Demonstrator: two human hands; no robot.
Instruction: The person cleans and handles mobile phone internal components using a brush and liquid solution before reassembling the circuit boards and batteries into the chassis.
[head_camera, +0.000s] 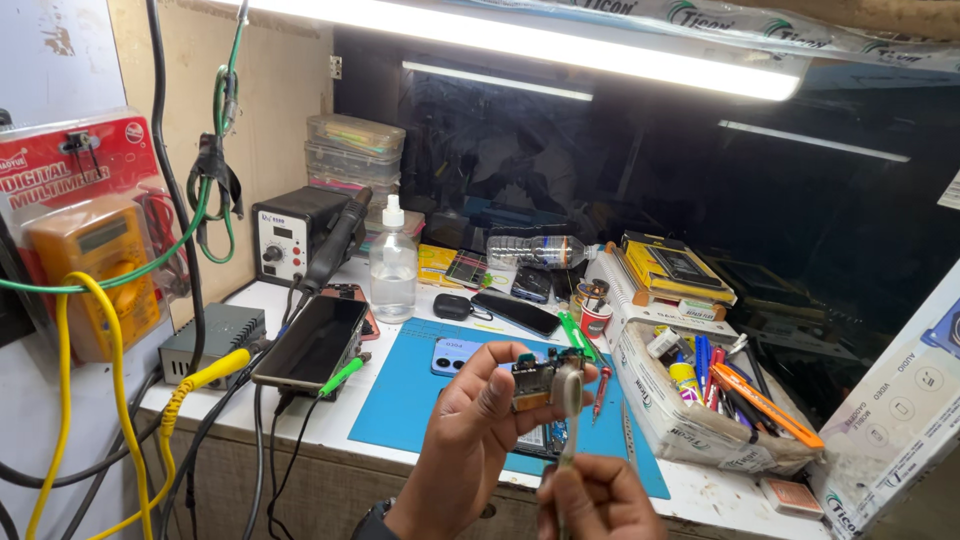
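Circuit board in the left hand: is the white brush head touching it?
Touching. In the head view the white brush head, held from below by the right hand, lies flat over the circuit board pinched in the left hand, with no gap visible between them.

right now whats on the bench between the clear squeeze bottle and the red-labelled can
In the head view, between the clear squeeze bottle and the red-labelled can lie a small dark pouch and a black phone lying flat.

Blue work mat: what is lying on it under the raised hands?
On the blue work mat lies a light blue phone, back up. Another flat part shows below the left hand; the hands cover most of it, so its kind is unclear.
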